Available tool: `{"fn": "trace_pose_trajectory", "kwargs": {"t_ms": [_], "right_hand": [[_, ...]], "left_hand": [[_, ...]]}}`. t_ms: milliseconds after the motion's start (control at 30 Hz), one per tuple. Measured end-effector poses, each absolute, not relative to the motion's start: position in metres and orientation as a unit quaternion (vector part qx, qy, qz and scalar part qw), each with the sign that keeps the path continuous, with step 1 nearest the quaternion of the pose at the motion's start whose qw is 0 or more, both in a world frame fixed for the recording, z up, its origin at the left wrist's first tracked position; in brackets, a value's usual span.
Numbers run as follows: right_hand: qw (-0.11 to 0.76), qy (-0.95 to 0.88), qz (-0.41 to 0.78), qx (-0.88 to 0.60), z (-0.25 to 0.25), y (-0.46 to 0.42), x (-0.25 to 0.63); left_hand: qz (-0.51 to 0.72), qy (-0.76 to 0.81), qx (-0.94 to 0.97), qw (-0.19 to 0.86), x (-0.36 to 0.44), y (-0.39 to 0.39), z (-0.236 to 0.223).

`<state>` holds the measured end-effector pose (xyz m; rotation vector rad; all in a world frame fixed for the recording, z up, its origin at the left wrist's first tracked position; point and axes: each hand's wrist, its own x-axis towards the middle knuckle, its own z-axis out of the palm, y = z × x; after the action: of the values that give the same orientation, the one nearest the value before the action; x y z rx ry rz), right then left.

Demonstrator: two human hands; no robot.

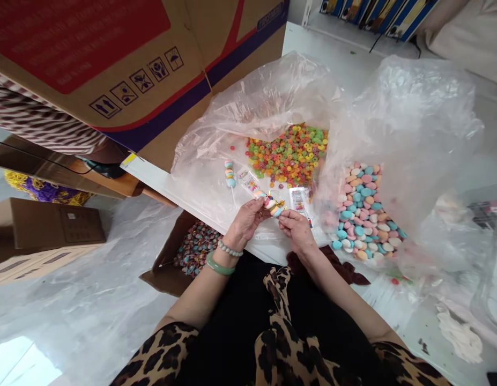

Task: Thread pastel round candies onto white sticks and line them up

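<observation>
In front of my body, both hands meet over the edge of the white table. My left hand (248,219) is closed in a pinch on one end of a small candy lollipop (277,209) in pink, white, yellow and blue, with a gold tie showing on it. My right hand (297,229) pinches its other end; the fingers partly hide it. Just beyond lie two small printed sachets, one (248,179) to the left and one (299,199) to the right. Another candy lollipop (230,176), with stacked pastel pieces on a white stick, lies on the plastic to the left.
Ring-shaped gummies (294,153) lie heaped on clear plastic. Pastel oval candies (363,209) fill a bag at right. A large carton (151,64) stands at left. Below the table edge, an open box (168,271) holds many wrapped candies. A dark brown cloth (340,265) lies near my right forearm.
</observation>
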<state>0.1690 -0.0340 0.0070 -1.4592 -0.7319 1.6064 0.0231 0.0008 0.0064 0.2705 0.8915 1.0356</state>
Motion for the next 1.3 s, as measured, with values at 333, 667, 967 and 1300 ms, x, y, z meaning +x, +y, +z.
{"fn": "trace_pose_trajectory", "kwargs": {"t_ms": [333,667,967,1300], "right_hand": [[0.329,-0.606,0.353,-0.633,0.008,-0.039,0.176],[0.184,-0.787,-0.02,-0.589,0.002,-0.046,0.174],[0.274,-0.726,0.195,-0.6,-0.001,-0.043,0.171],[0.389,-0.388,0.588,-0.594,0.006,-0.033,0.162]], "left_hand": [[0.558,0.463,0.086,0.684,0.007,0.019,0.009],[0.535,0.472,0.135,0.688,0.012,0.011,0.013],[0.523,0.469,0.163,0.693,0.016,0.006,0.012],[0.484,0.438,0.164,0.74,0.016,0.006,0.011]]}}
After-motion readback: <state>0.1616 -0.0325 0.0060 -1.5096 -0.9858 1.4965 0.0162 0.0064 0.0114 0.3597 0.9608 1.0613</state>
